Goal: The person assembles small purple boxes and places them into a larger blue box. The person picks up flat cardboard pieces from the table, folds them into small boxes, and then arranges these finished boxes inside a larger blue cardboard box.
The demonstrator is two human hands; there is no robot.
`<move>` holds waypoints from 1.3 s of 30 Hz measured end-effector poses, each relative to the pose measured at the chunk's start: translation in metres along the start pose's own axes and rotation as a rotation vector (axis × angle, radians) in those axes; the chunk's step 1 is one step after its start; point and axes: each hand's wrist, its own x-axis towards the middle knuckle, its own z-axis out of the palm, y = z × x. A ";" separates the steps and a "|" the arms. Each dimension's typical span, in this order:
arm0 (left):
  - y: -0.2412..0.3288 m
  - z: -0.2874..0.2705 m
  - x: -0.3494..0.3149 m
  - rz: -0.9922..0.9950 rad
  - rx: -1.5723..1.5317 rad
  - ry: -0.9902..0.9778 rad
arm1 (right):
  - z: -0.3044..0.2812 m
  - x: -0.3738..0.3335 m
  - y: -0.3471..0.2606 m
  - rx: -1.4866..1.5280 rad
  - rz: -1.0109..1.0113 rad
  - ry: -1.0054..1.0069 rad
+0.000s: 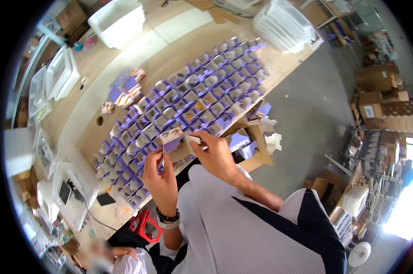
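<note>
Between my two hands is a small carton (172, 144), with purple and printed outer panels and a grey-white inside; its flaps stand apart. My left hand (162, 179) pinches its left edge between thumb and fingers. On the other side, my right hand (214, 156) grips a pale flap with thumb and forefinger. Just beyond the hands, several rows of open-topped purple cartons (166, 111) stand packed closely on the table. Some of them show orange or brown bits inside, too small to name.
An open cardboard box (264, 155) of purple cartons sits by the table's near edge. Loose purple cartons (123, 87) lie behind the rows. White baskets (286, 27) and a white tub (117, 23) stand at the far side. A red stool (147, 226) and another person (120, 258) are lower left.
</note>
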 end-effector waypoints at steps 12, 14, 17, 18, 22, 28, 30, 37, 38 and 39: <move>0.011 0.052 -0.016 -0.080 -0.248 -0.613 | -0.083 0.003 0.116 -0.055 0.271 0.342; 0.016 0.054 -0.008 -0.121 -0.248 -0.631 | -0.130 0.031 0.163 -0.014 0.364 0.531; 0.003 0.057 0.004 -0.200 -0.289 -0.587 | -0.217 0.077 0.239 -0.387 0.290 0.722; -0.001 0.056 0.008 -0.232 -0.265 -0.563 | -0.243 0.092 0.259 -0.564 0.274 0.742; -0.011 0.054 0.025 -0.334 -0.197 -0.486 | -0.318 0.161 0.346 -0.696 0.341 0.801; -0.012 0.056 0.027 -0.434 -0.225 -0.364 | -0.322 0.231 0.400 -0.649 0.529 0.574; -0.014 0.057 0.025 -0.439 -0.221 -0.337 | -0.311 0.241 0.411 -0.618 0.472 0.464; -0.021 0.074 0.033 -0.444 -0.278 -0.361 | -0.336 0.250 0.458 -0.360 0.478 0.337; -0.021 0.076 0.036 -0.446 -0.292 -0.368 | -0.345 0.249 0.457 -0.475 0.491 0.415; -0.017 0.072 0.034 -0.464 -0.269 -0.343 | -0.325 0.256 0.433 -0.565 0.493 0.449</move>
